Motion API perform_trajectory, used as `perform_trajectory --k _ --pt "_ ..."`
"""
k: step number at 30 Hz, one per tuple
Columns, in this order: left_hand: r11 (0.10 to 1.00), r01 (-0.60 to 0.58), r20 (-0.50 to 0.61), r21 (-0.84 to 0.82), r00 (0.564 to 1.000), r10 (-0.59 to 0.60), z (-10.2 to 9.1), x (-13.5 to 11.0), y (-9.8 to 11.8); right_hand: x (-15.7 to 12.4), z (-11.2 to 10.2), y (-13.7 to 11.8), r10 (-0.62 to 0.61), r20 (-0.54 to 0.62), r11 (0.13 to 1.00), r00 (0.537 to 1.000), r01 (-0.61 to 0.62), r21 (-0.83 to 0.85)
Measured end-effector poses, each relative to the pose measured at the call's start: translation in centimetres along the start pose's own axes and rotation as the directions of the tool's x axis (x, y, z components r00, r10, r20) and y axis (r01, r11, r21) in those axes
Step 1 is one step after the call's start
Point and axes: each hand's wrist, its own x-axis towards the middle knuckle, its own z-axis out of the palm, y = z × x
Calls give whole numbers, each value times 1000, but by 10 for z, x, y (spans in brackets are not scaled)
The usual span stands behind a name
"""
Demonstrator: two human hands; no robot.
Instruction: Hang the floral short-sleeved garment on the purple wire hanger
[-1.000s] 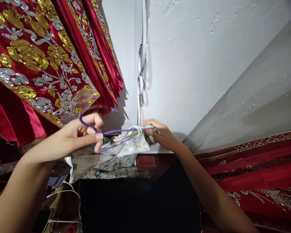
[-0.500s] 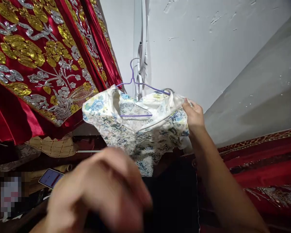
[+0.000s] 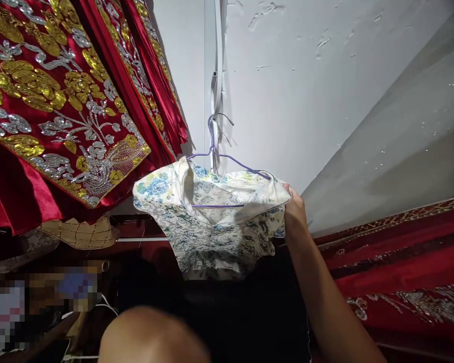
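A white floral top [image 3: 215, 247] with blue flowers and a V neckline is in front of me on a purple wire hanger [image 3: 212, 150]. The hanger's hook rises in front of the pale wall; whether it catches on anything I cannot tell. My right hand [image 3: 295, 209] is closed on the top's right shoulder edge, its fingers partly hidden by the cloth. Low in the view, near the bottom edge, is a blurred rounded part of my left hand or arm [image 3: 151, 335]. Its fingers do not show, and it is apart from the top.
Red cloth with gold and silver sequins [image 3: 60, 101] hangs at upper left. A white cord or strip [image 3: 218, 55] runs down the wall [image 3: 306, 80]. Red beaded fabric [image 3: 408, 262] lies at right. Blurred-out items stand on a shelf at lower left.
My left hand has dropped from in front of the top to the bottom edge. The top and hanger sit lower in view. My right hand keeps its hold on the shoulder.
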Motion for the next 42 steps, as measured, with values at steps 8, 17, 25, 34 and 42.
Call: perform_trajectory --k 8,17,25,34,42 --pt "903 65 -306 426 949 76 -5 94 -72 2 2 2 17 -39 1000 999 -17 18" --pt "952 37 -349 303 934 75 25 81 -95 -92 -12 81 -385 -455 902 803 222 -370" --pt "952 37 -336 304 939 71 32 77 -86 -159 57 122 -56 255 924 965 147 -353" --pt "990 -5 -384 142 921 60 35 72 -94 -159 50 110 -4 243 964 970 68 -257" --pt "930 -59 -371 -363 925 -86 40 78 -94 -156 45 106 -42 224 971 974 93 -222"
